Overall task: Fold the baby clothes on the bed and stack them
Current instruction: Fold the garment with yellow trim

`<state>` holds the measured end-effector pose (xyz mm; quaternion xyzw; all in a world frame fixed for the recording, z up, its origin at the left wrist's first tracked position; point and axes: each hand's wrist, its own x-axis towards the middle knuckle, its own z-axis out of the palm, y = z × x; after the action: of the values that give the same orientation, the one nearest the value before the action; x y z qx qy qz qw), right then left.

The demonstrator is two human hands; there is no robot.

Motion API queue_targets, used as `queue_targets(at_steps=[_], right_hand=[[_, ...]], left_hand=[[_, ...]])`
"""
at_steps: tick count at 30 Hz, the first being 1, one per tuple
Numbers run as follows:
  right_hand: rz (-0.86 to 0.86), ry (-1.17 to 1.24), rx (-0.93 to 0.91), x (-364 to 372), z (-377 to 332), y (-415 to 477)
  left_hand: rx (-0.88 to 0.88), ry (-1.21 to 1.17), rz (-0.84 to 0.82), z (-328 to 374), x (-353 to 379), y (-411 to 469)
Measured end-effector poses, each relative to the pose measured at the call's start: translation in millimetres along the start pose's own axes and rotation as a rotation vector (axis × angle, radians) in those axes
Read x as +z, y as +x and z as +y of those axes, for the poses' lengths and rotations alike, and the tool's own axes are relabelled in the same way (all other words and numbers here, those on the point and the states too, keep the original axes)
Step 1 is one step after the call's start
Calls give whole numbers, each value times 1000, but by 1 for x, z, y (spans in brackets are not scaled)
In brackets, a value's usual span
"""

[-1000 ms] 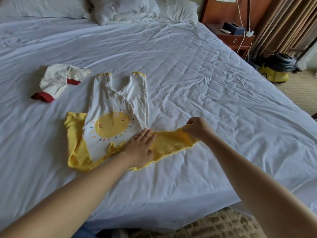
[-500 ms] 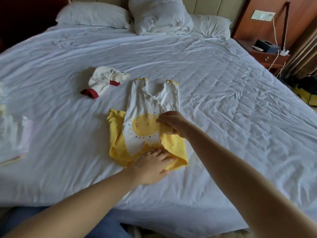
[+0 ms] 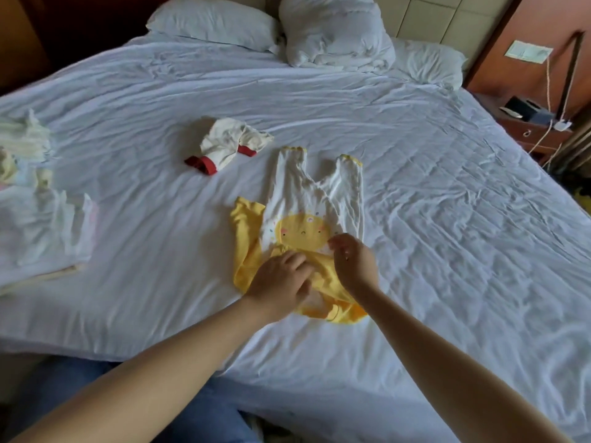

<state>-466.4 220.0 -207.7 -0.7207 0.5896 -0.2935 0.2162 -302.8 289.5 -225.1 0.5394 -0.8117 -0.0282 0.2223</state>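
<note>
Romper: A white baby romper [image 3: 307, 199] with a yellow sun print lies flat at the centre of the frame. Its two yellow-trimmed legs point toward the head of the bed. One yellow sleeve is bunched along its left edge and yellow cloth is folded across its chest.
Left hand: The left hand [image 3: 281, 279] rests on the folded yellow cloth at the romper's near end, pressing it down, its fingers only slightly bent.
Right hand: The right hand [image 3: 353, 263] is just beside the left, at the lower right edge of the sun print, its fingers bent downward. Whether they pinch any cloth cannot be told.
Other clothes: A crumpled white garment with red cuffs [image 3: 224, 145] lies up and left of the romper, apart from it. A loose pile of pale clothes [image 3: 41, 203] sits at the left edge of the frame.
Bed: A wrinkled white sheet [image 3: 447, 219] covers the bed.
Top of frame: A pillow [image 3: 211, 24] and a bunched duvet [image 3: 335, 33] lie side by side.
Upper right: A wooden nightstand [image 3: 531, 135] carries a dark box [image 3: 524, 110] and white cables.
Bottom: Blue denim [image 3: 198, 410] shows below the left forearm.
</note>
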Motion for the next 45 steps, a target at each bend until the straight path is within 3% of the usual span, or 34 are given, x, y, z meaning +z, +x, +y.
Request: queue_targets(at_steps=[3, 6, 12, 16, 20, 22, 31, 38, 45], right_hand=[[-179, -213, -154, 10, 33, -29], [-283, -408, -290, 23, 57, -44], [-356, -507, -275, 25, 57, -42], [-412, -455, -235, 18, 51, -39], [-341, -385, -237, 10, 25, -23], [-330, -357, -324, 11, 7, -13], [-513, -404, -594, 74, -83, 50], [-660, -519, -502, 108, -77, 82], [-521, -493, -590, 116, -82, 99]], left_hand=[[-162, 144, -329, -7, 14, -3], [-166, 192, -363, -11, 29, -11], [-202, 186, -513, -17, 35, -11], [-186, -15, -419, -23, 21, -12], [-34, -68, 74, -43, -4, -38], [-21, -10, 189, -57, -8, -53], [-221, -39, 124, -92, -9, -74], [-376, -118, 240, -96, -1, -78], [-353, -120, 278, -103, 5, -80]])
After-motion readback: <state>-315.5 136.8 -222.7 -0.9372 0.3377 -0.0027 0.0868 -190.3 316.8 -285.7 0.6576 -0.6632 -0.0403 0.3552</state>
